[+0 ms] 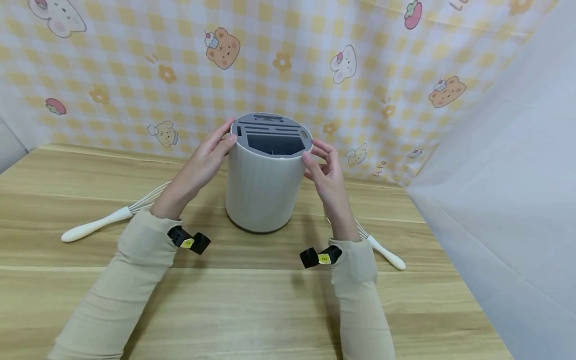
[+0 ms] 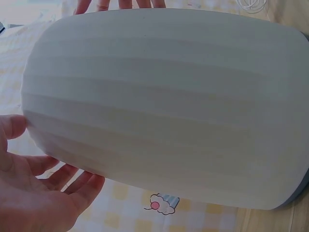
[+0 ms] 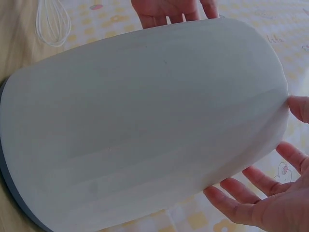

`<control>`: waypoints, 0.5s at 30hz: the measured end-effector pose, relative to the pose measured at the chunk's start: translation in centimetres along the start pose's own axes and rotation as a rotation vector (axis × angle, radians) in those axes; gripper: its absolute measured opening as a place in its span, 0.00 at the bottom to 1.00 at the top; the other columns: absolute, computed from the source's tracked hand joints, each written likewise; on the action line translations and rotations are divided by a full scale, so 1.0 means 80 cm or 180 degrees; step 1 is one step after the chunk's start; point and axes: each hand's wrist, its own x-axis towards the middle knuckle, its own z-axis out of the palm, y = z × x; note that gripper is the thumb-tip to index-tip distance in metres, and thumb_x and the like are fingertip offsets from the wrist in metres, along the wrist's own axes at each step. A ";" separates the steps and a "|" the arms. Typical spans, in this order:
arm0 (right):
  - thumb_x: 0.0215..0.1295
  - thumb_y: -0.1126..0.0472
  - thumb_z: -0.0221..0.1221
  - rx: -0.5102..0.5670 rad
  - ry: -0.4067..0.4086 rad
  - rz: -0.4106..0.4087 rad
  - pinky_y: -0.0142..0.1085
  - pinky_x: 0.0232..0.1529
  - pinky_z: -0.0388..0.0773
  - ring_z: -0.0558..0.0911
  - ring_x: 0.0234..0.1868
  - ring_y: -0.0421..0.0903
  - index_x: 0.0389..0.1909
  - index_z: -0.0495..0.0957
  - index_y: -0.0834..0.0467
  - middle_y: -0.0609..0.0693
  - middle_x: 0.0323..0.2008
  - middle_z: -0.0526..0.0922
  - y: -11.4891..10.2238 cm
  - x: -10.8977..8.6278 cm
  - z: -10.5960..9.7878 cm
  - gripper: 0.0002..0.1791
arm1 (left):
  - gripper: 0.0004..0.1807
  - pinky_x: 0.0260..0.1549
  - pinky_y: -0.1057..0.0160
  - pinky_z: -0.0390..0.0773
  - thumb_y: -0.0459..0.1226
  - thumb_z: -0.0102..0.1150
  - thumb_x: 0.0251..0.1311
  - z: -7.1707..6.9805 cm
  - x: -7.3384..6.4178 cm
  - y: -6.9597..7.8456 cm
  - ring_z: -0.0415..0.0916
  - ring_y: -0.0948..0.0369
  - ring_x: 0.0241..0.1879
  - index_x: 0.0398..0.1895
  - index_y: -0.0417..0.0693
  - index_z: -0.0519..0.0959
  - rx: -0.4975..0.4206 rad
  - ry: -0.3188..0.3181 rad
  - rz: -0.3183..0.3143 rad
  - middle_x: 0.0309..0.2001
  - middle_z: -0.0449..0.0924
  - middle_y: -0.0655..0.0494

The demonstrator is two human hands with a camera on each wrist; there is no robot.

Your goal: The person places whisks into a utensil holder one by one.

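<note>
A white, oval knife block (image 1: 265, 192) stands upright on the wooden table, with a dark base. Its grey slotted top (image 1: 270, 131) has narrow slits and one wide opening. My left hand (image 1: 202, 165) holds it by the upper left side, thumb at the rim and fingers round the side. Opposite, my right hand (image 1: 332, 180) holds the upper right side, its thumb (image 3: 299, 107) on the rim edge and its fingers (image 3: 231, 200) spread along the wall. From the left wrist, the smooth pale wall (image 2: 159, 106) fills most of the view.
A white-handled whisk (image 1: 96, 225) lies left of the knife block, partly behind my left forearm. Another whisk (image 1: 387, 254) lies on the right, its wires partly behind my right wrist. A checked cloth (image 1: 288, 65) with cartoon animals hangs behind the table (image 1: 252, 305).
</note>
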 end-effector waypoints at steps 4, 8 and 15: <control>0.65 0.53 0.56 -0.0005 0.0010 0.0007 0.48 0.55 0.76 0.72 0.45 0.46 0.62 0.63 0.50 0.52 0.56 0.67 -0.001 -0.003 -0.001 0.25 | 0.30 0.68 0.46 0.55 0.49 0.34 0.71 0.001 -0.002 0.001 0.49 0.51 0.70 0.73 0.57 0.46 -0.0003 -0.0010 0.0000 0.70 0.46 0.45; 0.64 0.53 0.56 -0.0009 0.0039 0.0011 0.49 0.54 0.76 0.72 0.44 0.46 0.62 0.63 0.51 0.52 0.55 0.68 -0.002 -0.005 -0.002 0.26 | 0.30 0.68 0.46 0.55 0.48 0.34 0.71 0.003 -0.003 0.001 0.49 0.51 0.70 0.74 0.57 0.46 -0.0017 -0.0019 0.0010 0.69 0.47 0.45; 0.64 0.55 0.57 -0.0050 0.0082 0.0004 0.46 0.52 0.78 0.74 0.43 0.45 0.61 0.64 0.53 0.53 0.54 0.68 -0.005 -0.010 -0.003 0.25 | 0.29 0.68 0.47 0.54 0.48 0.34 0.71 0.005 -0.005 0.003 0.47 0.53 0.71 0.73 0.58 0.47 -0.0039 -0.0040 0.0018 0.71 0.45 0.48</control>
